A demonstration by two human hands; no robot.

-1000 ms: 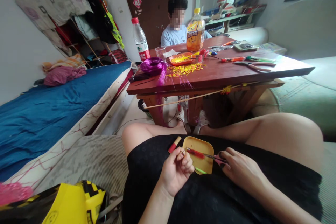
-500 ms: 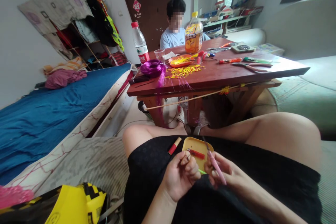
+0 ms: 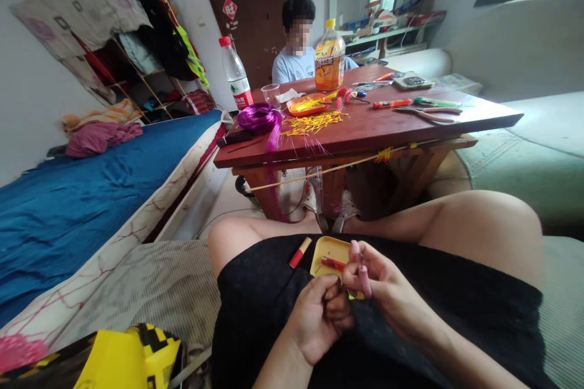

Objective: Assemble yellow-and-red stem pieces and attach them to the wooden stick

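Observation:
My left hand [image 3: 322, 316] is closed above my lap, thumb pressed against the curled fingers. Whatever it pinches is too small and hidden to name. Right beside it, my right hand [image 3: 371, 273] grips a pair of pink-handled scissors [image 3: 364, 282]; their tips reach towards the left fingertips. Behind both hands a yellow tray [image 3: 332, 244] rests on the black cloth over my lap, with a red lighter [image 3: 332, 263] in it. A red and tan tube [image 3: 300, 253] lies on the cloth left of the tray.
On the red-brown table [image 3: 387, 134] ahead are a purple bundle of strands [image 3: 260, 118], yellow thin pieces [image 3: 314, 123], an orange dish [image 3: 303, 106], two bottles and pliers [image 3: 429, 113]. A stick [image 3: 314, 171] runs along its near edge. A person [image 3: 292, 61] sits beyond.
The scissors have turned in my right hand, from pointing away to pointing towards my left hand. Both hands have drawn together. The view has shifted slightly.

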